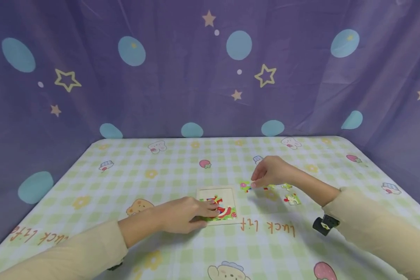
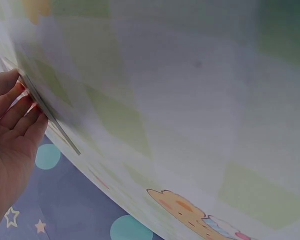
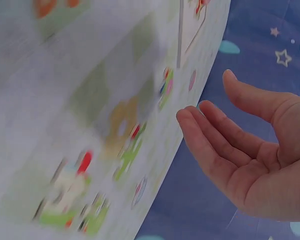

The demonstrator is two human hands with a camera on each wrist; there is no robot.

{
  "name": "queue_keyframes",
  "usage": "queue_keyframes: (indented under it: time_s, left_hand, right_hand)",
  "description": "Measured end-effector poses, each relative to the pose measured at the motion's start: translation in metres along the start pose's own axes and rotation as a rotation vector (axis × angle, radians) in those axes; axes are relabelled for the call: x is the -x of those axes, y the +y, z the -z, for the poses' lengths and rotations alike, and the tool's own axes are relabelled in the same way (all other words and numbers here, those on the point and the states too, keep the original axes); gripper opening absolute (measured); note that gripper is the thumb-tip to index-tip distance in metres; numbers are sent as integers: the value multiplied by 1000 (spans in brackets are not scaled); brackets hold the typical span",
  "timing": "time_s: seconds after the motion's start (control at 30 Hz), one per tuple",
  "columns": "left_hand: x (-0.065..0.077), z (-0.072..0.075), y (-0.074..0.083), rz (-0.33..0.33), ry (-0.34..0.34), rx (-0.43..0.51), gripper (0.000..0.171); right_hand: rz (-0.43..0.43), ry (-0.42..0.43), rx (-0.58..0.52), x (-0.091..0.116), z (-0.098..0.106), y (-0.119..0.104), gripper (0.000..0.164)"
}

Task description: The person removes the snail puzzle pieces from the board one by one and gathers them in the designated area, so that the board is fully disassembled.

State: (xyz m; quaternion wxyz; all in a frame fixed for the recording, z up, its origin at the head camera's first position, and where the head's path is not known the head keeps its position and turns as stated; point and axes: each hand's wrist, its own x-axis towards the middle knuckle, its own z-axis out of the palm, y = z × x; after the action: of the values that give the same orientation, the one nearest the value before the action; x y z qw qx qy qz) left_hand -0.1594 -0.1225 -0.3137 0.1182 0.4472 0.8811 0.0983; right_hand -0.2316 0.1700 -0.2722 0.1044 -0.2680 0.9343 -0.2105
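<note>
A square wooden jigsaw board [image 1: 227, 194] lies on the table, its lower part filled with red and green pieces and bare wood at the top. My left hand [image 1: 182, 214] rests on its left side, fingers extended over the pieces. In the left wrist view the thumb is at the edge of the board [image 2: 60, 131]. My right hand [image 1: 274, 171] hovers right of the board, just above a green puzzle piece with a pink flower [image 1: 245, 186]. The right wrist view shows its thumb and fingers [image 3: 210, 140] apart with nothing between them.
Loose puzzle pieces lie under and beyond the right hand, one with a red tip [image 1: 293, 199] and a green one [image 1: 286, 186]. A checked tablecloth [image 1: 182, 256] covers the table. Behind it hangs a purple curtain [image 1: 182, 89]. A black band [image 1: 325, 224] is at the right sleeve.
</note>
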Motion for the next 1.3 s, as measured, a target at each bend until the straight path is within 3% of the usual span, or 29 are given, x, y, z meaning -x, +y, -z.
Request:
queue_keyframes:
  time_s: [0.27,0.53,0.83,1.1,1.3]
  left_hand:
    - [0,-2,-2,-16,0,-12,40]
    - [2,0,-3,-16,-16,-11,40]
    - [2,-1,-1,-18,-9,-7,42]
    - [2,-3,-2,-14,-4,-24,41]
    - [2,-3,0,-47,22,-96,39]
  right_hand:
    - [68,-38,-13,-21,-17,-25,14]
    - [86,-94,42,-41,-33,-48,10]
    - [144,-142,24,-48,-49,-59,11]
    - [46,-163,-4,-52,-52,-61,9]
    - [-36,-178,-41,-58,-56,-58,4]
